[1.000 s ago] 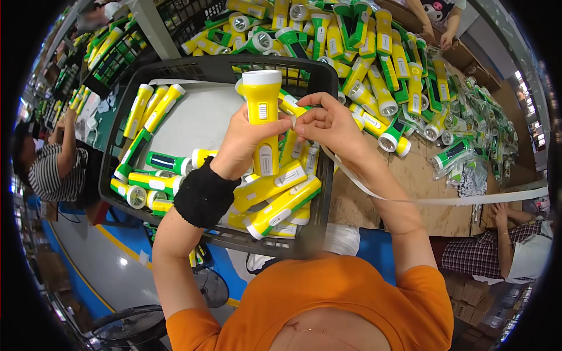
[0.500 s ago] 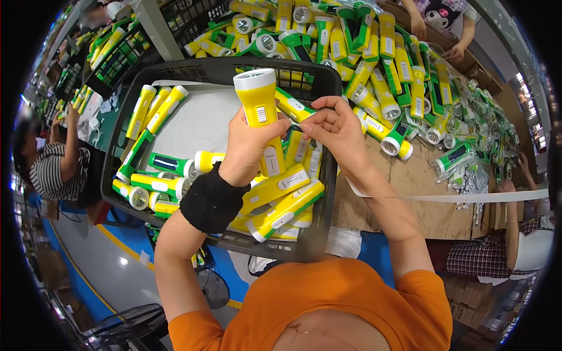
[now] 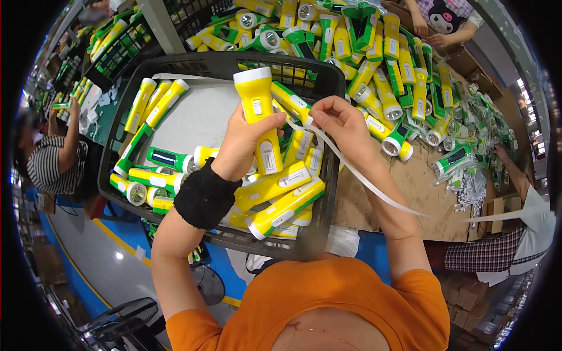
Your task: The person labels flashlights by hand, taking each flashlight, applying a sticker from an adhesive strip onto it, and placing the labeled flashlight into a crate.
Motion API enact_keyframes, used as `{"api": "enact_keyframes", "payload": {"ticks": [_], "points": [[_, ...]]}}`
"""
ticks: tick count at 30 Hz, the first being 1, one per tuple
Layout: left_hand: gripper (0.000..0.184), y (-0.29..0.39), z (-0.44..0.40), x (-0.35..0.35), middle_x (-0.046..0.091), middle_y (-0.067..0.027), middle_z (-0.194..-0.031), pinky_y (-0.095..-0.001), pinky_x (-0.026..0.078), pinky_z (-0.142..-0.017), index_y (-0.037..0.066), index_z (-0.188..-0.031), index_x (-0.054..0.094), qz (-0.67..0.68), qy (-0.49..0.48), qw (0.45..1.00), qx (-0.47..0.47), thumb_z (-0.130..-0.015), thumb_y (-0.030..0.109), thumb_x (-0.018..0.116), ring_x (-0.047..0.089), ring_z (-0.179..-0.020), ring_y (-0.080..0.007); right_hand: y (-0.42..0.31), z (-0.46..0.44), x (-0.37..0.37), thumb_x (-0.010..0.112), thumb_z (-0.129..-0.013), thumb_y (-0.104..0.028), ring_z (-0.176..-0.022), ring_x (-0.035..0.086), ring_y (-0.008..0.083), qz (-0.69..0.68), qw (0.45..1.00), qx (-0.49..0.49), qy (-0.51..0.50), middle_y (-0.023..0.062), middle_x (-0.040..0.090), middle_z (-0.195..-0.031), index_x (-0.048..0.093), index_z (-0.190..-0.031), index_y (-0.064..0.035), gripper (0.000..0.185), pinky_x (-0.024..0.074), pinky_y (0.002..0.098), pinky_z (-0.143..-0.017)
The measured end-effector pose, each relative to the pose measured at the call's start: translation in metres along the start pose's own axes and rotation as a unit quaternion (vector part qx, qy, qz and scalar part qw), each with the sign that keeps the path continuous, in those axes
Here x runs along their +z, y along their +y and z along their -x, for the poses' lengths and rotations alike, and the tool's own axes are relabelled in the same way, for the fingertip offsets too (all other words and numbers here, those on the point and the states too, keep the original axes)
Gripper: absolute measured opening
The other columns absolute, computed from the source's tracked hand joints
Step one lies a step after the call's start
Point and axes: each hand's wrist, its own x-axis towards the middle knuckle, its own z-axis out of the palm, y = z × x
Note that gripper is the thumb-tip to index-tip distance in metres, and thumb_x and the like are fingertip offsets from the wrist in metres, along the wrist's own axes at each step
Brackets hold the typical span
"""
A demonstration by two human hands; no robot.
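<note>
In my left hand is a yellow flashlight with a white head, held upright with its head at the top. My left thumb lies across its body below the switch. A thin white strip runs from beside that thumb, past my right fingertips, and curves down across my right forearm. My right hand is closed in a pinch at the strip, just right of the flashlight. Below my hands, several yellow and green flashlights lie in a black basket. A black band wraps my left wrist.
A large heap of flashlights covers the table beyond and right of the basket. Bagged flashlights lie farther right. Co-workers are at the left, top right and right. A fan stands on the floor at lower left.
My right hand has moved slightly right, away from the flashlight. More of the white strip now shows between my hands, and it hangs in a curve. The flashlight stays in my left hand.
</note>
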Motion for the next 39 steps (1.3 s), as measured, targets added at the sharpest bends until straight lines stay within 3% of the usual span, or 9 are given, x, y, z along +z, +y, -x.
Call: {"api": "enact_keyframes", "payload": {"ticks": [4,9,15,18,21,23,29,36,39], "points": [[0.033,-0.004,0.0,0.001,0.056,-0.0038,-0.085,-0.0258,0.047,-0.066,0.006,-0.101,0.046,0.016,-0.018,1.0,-0.018,-0.077,0.007,0.068,0.057,-0.072,-0.0127,0.001,-0.005,0.004,0.061,-0.085,-0.008,-0.089,0.056,0.0081,-0.066,0.996,0.036,-0.041,0.0037,0.057,-0.096,0.052,-0.112,-0.0012,0.029,0.0464,0.0211,-0.078],[0.033,-0.006,-0.007,-0.008,0.056,-0.0039,-0.085,-0.0266,0.048,-0.065,0.006,-0.102,0.046,0.055,-0.019,0.998,-0.024,-0.077,0.007,0.068,0.057,-0.072,-0.0131,0.0,-0.001,0.002,0.063,-0.085,-0.01,-0.09,0.057,0.009,-0.014,0.997,0.045,-0.054,0.0042,0.057,-0.1,0.051,-0.115,-0.0009,0.034,0.0462,0.0219,-0.081],[0.034,-0.003,-0.006,-0.008,0.056,-0.0045,-0.085,-0.0279,0.049,-0.067,0.006,-0.103,0.046,0.053,-0.011,0.998,-0.023,-0.077,0.007,0.068,0.058,-0.072,-0.0139,-0.005,-0.004,0.01,0.065,-0.084,-0.015,-0.088,0.056,0.0062,-0.015,0.985,0.149,-0.087,0.0023,0.061,-0.092,0.059,-0.108,-0.0002,0.029,0.0453,0.02,-0.077],[0.034,-0.003,-0.006,-0.007,0.056,-0.0045,-0.085,-0.0281,0.049,-0.067,0.006,-0.103,0.047,0.052,-0.012,0.998,-0.016,-0.077,0.007,0.068,0.058,-0.072,-0.0137,-0.006,-0.005,0.009,0.065,-0.084,-0.019,-0.084,0.056,0.0055,-0.088,0.971,0.193,-0.114,0.0005,0.062,-0.087,0.063,-0.101,-0.0007,0.025,0.0444,0.0194,-0.073],[0.035,-0.003,-0.005,-0.009,0.057,-0.004,-0.087,-0.0275,0.048,-0.069,0.006,-0.104,0.047,0.035,-0.01,0.999,-0.016,-0.077,0.008,0.069,0.058,-0.074,-0.0131,-0.012,-0.003,0.009,0.065,-0.084,-0.018,-0.08,0.055,0.005,-0.001,0.978,0.184,-0.099,-0.0003,0.062,-0.085,0.064,-0.098,-0.0019,0.022,0.0436,0.0198,-0.071],[0.036,-0.002,-0.004,-0.007,0.057,-0.0037,-0.088,-0.0271,0.048,-0.07,0.006,-0.105,0.047,0.025,-0.011,0.999,-0.016,-0.077,0.008,0.069,0.057,-0.076,-0.0126,-0.008,-0.003,0.008,0.065,-0.084,-0.016,-0.079,0.054,0.0052,-0.004,0.996,0.088,-0.033,-0.0005,0.061,-0.085,0.064,-0.096,-0.0015,0.019,0.0426,0.02,-0.071],[0.048,-0.006,-0.002,-0.005,0.053,-0.0063,-0.104,-0.0281,0.044,-0.082,0.005,-0.118,0.04,-0.035,-0.083,0.994,-0.067,-0.079,0.008,0.066,0.054,-0.094,-0.0138,-0.019,-0.005,0.008,0.066,-0.083,-0.014,-0.079,0.052,0.006,0.065,0.993,-0.046,-0.082,-0.0007,0.06,-0.085,0.062,-0.091,-0.0002,0.016,0.0413,0.0202,-0.071],[0.054,-0.01,-0.003,-0.009,0.053,-0.0043,-0.109,-0.0292,0.04,-0.09,0.008,-0.128,0.036,-0.071,-0.125,0.989,-0.043,-0.08,0.006,0.059,0.053,-0.1,-0.0133,-0.017,-0.015,0.008,0.066,-0.082,-0.012,-0.076,0.051,0.0055,0.136,0.983,-0.045,-0.113,-0.0022,0.06,-0.081,0.062,-0.086,-0.0013,0.012,0.0409,0.0215,-0.071],[0.046,-0.009,-0.003,-0.009,0.052,-0.0064,-0.107,-0.0279,0.04,-0.088,0.005,-0.118,0.039,-0.052,-0.12,0.991,-0.038,-0.077,0.004,0.06,0.051,-0.101,-0.0148,-0.017,-0.016,0.01,0.066,-0.082,-0.013,-0.075,0.05,0.0051,0.132,0.984,-0.032,-0.112,-0.0028,0.06,-0.079,0.063,-0.084,-0.0017,0.012,0.0404,0.021,-0.07]]}}
